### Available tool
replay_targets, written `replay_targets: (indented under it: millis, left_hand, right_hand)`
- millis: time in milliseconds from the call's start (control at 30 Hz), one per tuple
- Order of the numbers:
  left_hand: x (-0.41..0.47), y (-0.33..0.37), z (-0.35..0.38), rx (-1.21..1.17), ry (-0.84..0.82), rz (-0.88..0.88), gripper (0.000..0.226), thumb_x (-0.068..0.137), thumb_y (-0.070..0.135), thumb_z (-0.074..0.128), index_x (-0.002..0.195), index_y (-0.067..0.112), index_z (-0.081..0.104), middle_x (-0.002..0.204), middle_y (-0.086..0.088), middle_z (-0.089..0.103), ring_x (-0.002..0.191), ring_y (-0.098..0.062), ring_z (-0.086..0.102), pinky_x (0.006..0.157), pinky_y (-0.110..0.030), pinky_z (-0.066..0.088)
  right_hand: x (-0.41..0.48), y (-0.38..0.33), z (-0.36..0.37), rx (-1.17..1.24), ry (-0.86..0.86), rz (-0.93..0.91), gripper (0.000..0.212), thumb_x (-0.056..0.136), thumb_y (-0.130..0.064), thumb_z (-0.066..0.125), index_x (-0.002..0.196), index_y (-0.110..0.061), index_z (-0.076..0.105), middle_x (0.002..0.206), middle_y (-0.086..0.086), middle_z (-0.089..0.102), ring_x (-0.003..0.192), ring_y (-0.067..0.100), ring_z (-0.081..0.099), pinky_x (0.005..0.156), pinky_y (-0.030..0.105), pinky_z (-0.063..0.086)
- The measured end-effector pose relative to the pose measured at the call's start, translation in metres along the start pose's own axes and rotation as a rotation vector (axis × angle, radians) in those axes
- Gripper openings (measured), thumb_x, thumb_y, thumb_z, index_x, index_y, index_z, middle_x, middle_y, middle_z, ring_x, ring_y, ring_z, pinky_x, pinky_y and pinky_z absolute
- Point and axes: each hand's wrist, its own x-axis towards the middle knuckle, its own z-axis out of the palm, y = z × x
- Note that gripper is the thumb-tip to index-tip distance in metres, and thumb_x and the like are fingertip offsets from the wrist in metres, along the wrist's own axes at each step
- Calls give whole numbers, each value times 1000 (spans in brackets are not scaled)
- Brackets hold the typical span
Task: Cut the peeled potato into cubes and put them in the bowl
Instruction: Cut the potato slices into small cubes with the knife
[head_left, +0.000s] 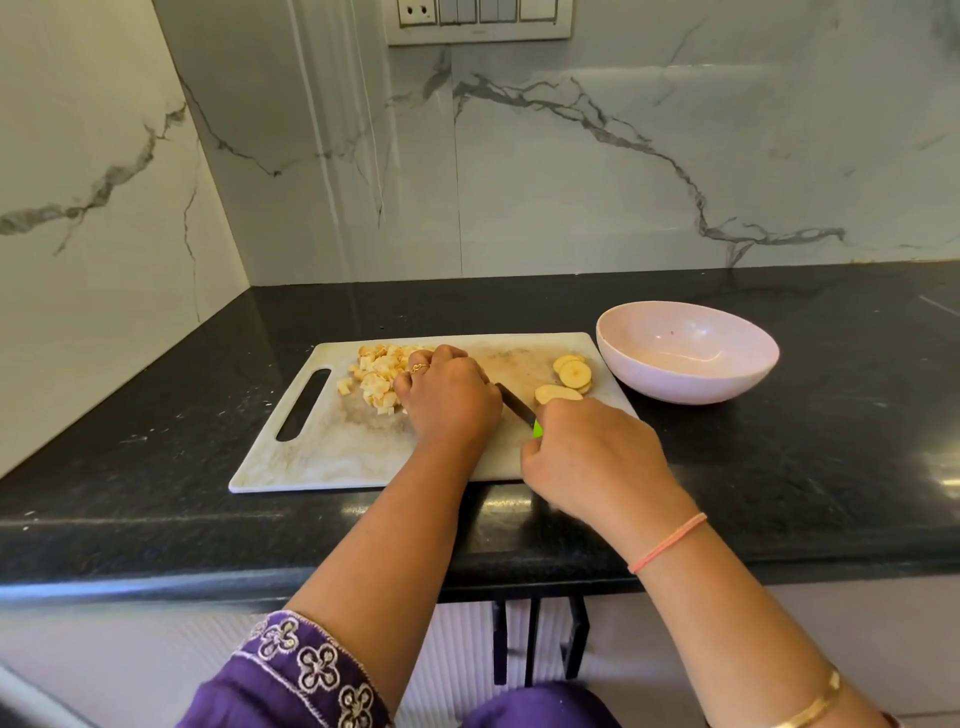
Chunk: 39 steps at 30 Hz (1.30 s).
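**Potato on the board, bowl empty**

Potato cubes (376, 376) heap at 10 o'clock on the cutting board (322, 457). The left grip (447, 400) curls down beside them, and what it covers is hidden. The right grip (587, 457) wraps the green-handled knife (514, 404). Potato slices (571, 371) lie at 2 o'clock. Just past the board's right edge the pink bowl (691, 384) stands empty on open worktop (779, 467).

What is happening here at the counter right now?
A person is cutting potato on a white board. The right hand grips a green-handled knife, whose blade points under the left hand. That hand is curled down on the board beside a pile of cubes; what it holds is hidden. A few round slices wait at the board's right end. The pink bowl beside the board holds no cubes yet.
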Motion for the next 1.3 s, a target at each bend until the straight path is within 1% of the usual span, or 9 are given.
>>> replay_targets:
  millis: [167,333,467,600,667,800,933,1133,1300]
  left_hand:
    - [0,-3,-1,-44,-14,-15,22,92,27,54,103,21,72,130,3,53,126,-24,33,103,-43,24]
    - [-1,-3,-1,-102,-26,-48,22,92,21,54,104,23,72,131,4,51,126,-24,30,100,-41,23]
    - [-3,-1,0,-129,-35,-24,23,89,24,55,102,32,71,132,7,49,129,-21,27,104,-42,18]
    - [-2,-1,2,-58,-25,15,21,89,35,55,99,32,73,134,6,48,129,-22,28,102,-43,19]
    - [1,-2,1,-12,-5,4,22,91,35,54,102,31,73,135,5,48,129,-23,28,101,-43,21]
    - [3,-5,2,55,13,-46,24,93,28,51,106,28,71,136,2,48,132,-28,27,101,-45,21]
    - [2,-6,3,-4,18,-61,27,91,22,51,109,29,70,136,2,47,132,-27,25,101,-45,20]
    - [-3,-3,2,-26,55,11,22,89,33,53,98,28,73,136,7,48,132,-21,26,105,-45,17]
    - [-11,7,4,-117,55,236,28,89,37,52,112,28,66,129,8,54,127,-17,35,102,-37,20]
  right_hand:
    - [2,15,-8,95,-12,70,25,92,-31,42,105,-22,61,73,-5,48,88,25,53,62,29,34]
    - [19,35,8,335,87,136,29,91,-28,47,112,-16,64,67,1,56,65,23,53,55,29,37]
    - [31,43,24,555,147,196,36,89,-24,49,115,-3,59,66,11,57,52,19,41,55,29,35]
    - [36,47,31,669,180,204,34,87,-20,50,112,0,61,55,5,43,49,18,35,53,31,32]
    - [38,47,31,721,168,208,32,87,-19,51,113,-8,65,49,-2,42,49,18,35,53,32,33]
    - [37,49,30,846,132,224,19,89,-16,49,87,-26,65,40,-11,40,46,15,34,47,27,31]
    - [34,52,29,932,113,244,22,90,-15,47,77,-29,59,49,0,37,44,13,31,38,20,27]
    - [34,52,21,1100,70,297,24,93,-12,45,81,-28,59,54,5,35,37,8,27,33,15,20]
    - [31,55,18,1165,70,315,22,95,-13,45,81,-24,59,54,7,36,30,4,25,31,15,18]
